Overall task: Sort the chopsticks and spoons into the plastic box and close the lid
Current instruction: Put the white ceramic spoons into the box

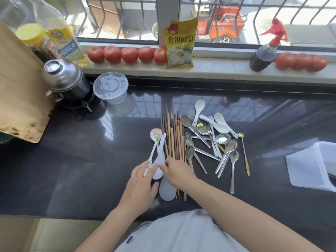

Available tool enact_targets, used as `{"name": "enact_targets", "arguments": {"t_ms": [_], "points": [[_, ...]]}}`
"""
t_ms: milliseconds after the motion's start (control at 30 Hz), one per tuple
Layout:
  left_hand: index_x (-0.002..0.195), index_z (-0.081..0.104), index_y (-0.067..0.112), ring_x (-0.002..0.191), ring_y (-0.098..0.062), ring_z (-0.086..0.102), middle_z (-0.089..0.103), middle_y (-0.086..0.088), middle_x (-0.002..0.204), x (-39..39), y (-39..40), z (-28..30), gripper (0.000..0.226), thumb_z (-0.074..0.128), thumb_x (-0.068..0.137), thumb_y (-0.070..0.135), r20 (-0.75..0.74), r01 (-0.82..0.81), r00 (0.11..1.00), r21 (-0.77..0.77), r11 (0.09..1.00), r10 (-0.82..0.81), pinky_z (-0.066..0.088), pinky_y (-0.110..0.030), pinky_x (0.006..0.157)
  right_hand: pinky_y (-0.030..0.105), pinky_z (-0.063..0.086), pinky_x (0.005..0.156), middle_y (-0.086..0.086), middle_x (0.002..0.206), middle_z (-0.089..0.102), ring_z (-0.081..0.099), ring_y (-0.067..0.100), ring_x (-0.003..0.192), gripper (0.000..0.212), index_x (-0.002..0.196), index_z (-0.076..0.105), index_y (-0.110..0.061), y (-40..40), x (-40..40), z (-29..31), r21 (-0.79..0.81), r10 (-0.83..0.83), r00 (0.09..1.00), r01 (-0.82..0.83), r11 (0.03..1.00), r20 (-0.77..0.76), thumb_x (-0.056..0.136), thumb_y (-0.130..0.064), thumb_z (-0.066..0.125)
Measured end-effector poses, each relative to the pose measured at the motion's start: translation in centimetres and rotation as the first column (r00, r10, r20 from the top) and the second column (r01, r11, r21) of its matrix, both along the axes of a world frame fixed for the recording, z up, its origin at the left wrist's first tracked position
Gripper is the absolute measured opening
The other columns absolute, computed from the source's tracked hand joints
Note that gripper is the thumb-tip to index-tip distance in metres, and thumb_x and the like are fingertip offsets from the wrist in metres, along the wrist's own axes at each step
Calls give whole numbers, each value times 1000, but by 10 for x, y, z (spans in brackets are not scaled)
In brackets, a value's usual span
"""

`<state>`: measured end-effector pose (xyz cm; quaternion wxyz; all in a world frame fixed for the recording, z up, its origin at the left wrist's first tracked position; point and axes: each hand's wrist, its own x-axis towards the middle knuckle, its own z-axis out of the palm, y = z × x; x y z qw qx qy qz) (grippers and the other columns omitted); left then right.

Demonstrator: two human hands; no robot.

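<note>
Beside the chopsticks (172, 140), your left hand (141, 186) pinching a white spoon (158, 160), your right hand (179, 172) fingers curled on the bundle's near end, grip unclear.

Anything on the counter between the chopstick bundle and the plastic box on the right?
Yes. The pile of metal and white spoons lies on the counter directly right of the chopsticks, between them and the plastic box. Beyond the pile the counter looks bare. Both hands, left hand and right hand, are at the bundle's near end.
</note>
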<state>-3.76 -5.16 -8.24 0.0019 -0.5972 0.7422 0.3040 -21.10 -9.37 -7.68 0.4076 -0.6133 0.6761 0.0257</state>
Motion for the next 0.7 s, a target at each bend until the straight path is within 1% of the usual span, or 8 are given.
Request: {"name": "enact_targets", "arguments": {"t_ms": [67,100,200,267,367,500,600,700], "points": [[152,40,29,148,-38,32,32,-12,163,-1,-6,-16,57,50,97,41,139,193,973,-65,979,-183,34,-46,117,44,52,80,6,104,68,64,29,92,32,115,56,-22,8,-18,2,-9,-16,999,16,1000,39,103,-46,39],[150,43,29,145,-43,36,36,-16,161,0,-10,-23,59,45,95,47,206,231,955,-68,971,-213,33,-49,116,44,53,81,5,104,69,65,27,92,29,117,55,-25,14,-31,2,-35,-45,999,46,998,28,103,-44,40],[147,51,25,144,-47,37,42,-19,157,7,-21,-34,63,34,94,55,344,229,920,-83,970,-188,22,-53,116,41,53,83,-1,107,70,64,24,94,24,120,57,-29,38,-76,0,-92,-200,979,195,976,-48,102,-36,44],[148,50,24,146,-46,34,40,-18,159,13,-26,-35,65,29,96,55,383,213,910,-99,972,-161,24,-55,119,40,52,85,-3,106,70,63,24,96,24,120,59,-28,52,-98,-4,-97,-288,953,278,956,-98,102,-31,44],[150,49,23,149,-45,30,40,-16,159,22,-33,-37,67,26,96,55,424,193,896,-94,977,-136,26,-58,119,42,53,83,-6,99,68,63,20,91,22,117,62,-26,64,-112,-9,-92,-355,931,348,933,-82,101,-26,47],[152,46,25,150,-45,27,40,-14,160,26,-37,-41,67,24,96,55,459,168,882,-97,981,-106,27,-58,119,39,50,88,-7,108,66,62,20,99,24,118,63,-23,71,-112,-14,-139,-394,917,384,913,-55,100,-21,48],[152,45,24,149,-46,26,40,-15,160,25,-35,-40,61,38,98,51,453,123,890,-119,985,-56,28,-59,117,38,46,81,-1,114,58,61,28,98,20,115,63,-19,72,-116,-16,-262,-436,888,390,883,-146,99,-19,51],[153,44,24,149,-46,25,39,-15,160,26,-32,-43,64,57,95,47,453,86,892,-143,986,-12,28,-59,117,38,41,71,6,105,50,55,33,90,13,106,63,-13,69,-128,-18,-380,-511,832,411,828,-214,95,-17,59]]}}
